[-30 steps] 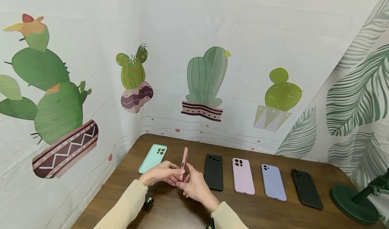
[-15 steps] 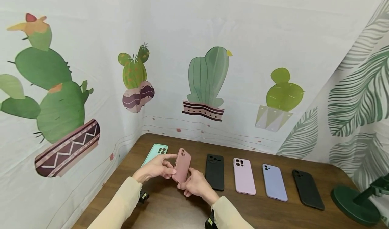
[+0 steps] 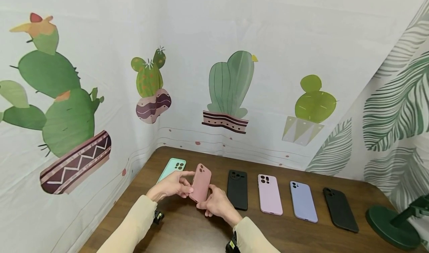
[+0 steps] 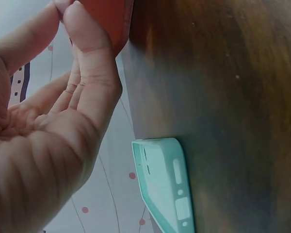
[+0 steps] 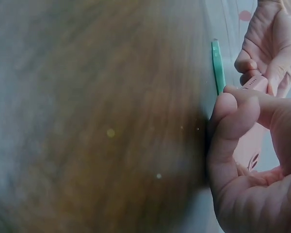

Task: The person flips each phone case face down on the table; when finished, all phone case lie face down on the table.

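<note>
Both hands hold a dusty-pink phone case (image 3: 202, 182) above the table, its back and camera openings facing the head view. My left hand (image 3: 172, 186) pinches its left side, thumb at the lower part and index finger stretched toward the upper edge. At the lower right corner, my right hand (image 3: 219, 206) pinches the case between thumb and fingers. Just behind the left hand lies a mint-green phone case (image 3: 171, 166), partly covered by that hand. In the left wrist view the mint case (image 4: 160, 174) shows its cut-out end; only a corner of the pink case (image 4: 106, 19) appears there.
On the brown wooden table (image 3: 187, 230), a row runs rightward: a black case (image 3: 237, 189), a light pink case (image 3: 270, 194), a periwinkle case (image 3: 303, 201) and another black case (image 3: 340, 209). A dark green stand base (image 3: 388, 223) is at far right. Cactus-print cloth (image 3: 268, 29) hangs behind.
One second ago the pink case stood edge-on between the hands; it has turned so its back faces the head view. The left hand shifted slightly left. Over the last half second little moved.
</note>
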Demonstrator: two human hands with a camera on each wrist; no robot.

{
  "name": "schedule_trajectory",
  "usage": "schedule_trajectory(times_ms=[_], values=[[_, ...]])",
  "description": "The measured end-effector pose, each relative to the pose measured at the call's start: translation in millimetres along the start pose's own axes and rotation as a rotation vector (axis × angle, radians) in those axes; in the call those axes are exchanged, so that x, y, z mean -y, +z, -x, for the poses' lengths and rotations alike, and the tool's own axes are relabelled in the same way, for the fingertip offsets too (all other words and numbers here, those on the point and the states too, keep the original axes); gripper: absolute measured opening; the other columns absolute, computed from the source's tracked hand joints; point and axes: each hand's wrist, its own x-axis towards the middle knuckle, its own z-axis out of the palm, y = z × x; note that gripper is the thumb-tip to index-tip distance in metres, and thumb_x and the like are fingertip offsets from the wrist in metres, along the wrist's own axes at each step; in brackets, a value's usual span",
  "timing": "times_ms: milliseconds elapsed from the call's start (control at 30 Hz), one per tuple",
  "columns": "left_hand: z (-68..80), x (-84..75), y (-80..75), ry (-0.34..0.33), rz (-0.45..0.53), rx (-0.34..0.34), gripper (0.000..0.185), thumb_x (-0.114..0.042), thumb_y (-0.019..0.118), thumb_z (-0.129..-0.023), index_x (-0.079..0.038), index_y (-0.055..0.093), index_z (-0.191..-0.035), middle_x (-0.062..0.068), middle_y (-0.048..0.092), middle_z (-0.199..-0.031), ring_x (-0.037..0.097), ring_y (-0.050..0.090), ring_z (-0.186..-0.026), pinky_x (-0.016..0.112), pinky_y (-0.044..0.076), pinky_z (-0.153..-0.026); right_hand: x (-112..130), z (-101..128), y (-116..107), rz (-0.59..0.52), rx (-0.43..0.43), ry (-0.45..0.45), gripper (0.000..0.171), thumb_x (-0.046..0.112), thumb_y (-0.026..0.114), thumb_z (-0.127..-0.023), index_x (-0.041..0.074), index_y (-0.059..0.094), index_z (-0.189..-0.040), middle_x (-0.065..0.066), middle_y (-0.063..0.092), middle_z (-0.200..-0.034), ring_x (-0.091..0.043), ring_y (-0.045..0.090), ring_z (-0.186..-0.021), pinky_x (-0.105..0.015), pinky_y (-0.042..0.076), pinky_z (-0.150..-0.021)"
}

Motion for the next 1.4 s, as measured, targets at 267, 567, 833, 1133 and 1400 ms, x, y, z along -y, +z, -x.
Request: schedule_trajectory(times_ms=[267, 567, 833, 1133, 1400], values=[[0.5, 0.1, 2.3, -0.019, -0.024, -0.002, 0.078, -0.002, 0.075, -0.087, 0.006, 0.033, -0.153, 0.007, 0.067, -0.081, 0.015, 0.066, -0.067, 0.032, 0.061, -0.066, -1, 3, -1, -0.019, -0.016, 0.007, 0.095, 0.015, 0.085, -0.078, -0.007, 0.03, -0.152, -0.007, 0.067, -0.064, -0.011, 0.056, -0.042, -0.028, 0.048, -0.043], [-2.5, 0.3, 12.8, -0.067, -0.132, -0.06, 0.093, 0.008, 0.077, -0.07, 0.008, 0.033, -0.152, 0.007, 0.059, -0.079, 0.016, 0.062, -0.063, 0.033, 0.06, -0.062, -2, 7, -2, -0.032, -0.026, 0.001, 0.095, 0.012, 0.083, -0.08, -0.004, 0.026, -0.155, -0.007, 0.067, -0.065, -0.01, 0.056, -0.041, -0.025, 0.047, -0.041], [-5.7, 2.1, 22.2, -0.104, -0.247, -0.117, 0.093, 0.008, 0.081, -0.065, 0.007, 0.04, -0.149, 0.011, 0.059, -0.081, 0.017, 0.062, -0.059, 0.032, 0.059, -0.057, -3, 7, -1, -0.029, -0.043, 0.0, 0.095, 0.01, 0.081, -0.08, -0.004, 0.026, -0.155, -0.007, 0.067, -0.063, -0.01, 0.055, -0.04, -0.025, 0.047, -0.041], [-8.6, 1.1, 30.8, -0.102, -0.325, -0.147, 0.092, 0.008, 0.082, -0.063, 0.007, 0.043, -0.146, 0.009, 0.057, -0.08, 0.016, 0.059, -0.061, 0.03, 0.056, -0.055, -5, 5, 0, -0.02, -0.08, 0.007, 0.094, 0.006, 0.078, -0.077, -0.005, 0.026, -0.155, -0.004, 0.065, -0.058, -0.008, 0.054, -0.037, -0.024, 0.046, -0.038], [-10.0, 3.6, 33.6, -0.097, -0.353, -0.163, 0.089, 0.008, 0.083, -0.063, 0.007, 0.047, -0.144, 0.009, 0.058, -0.081, 0.016, 0.058, -0.06, 0.03, 0.056, -0.056, -4, 5, 1, -0.033, -0.091, 0.011, 0.093, 0.003, 0.076, -0.077, -0.005, 0.026, -0.154, -0.004, 0.064, -0.057, -0.008, 0.054, -0.036, -0.024, 0.046, -0.038]])
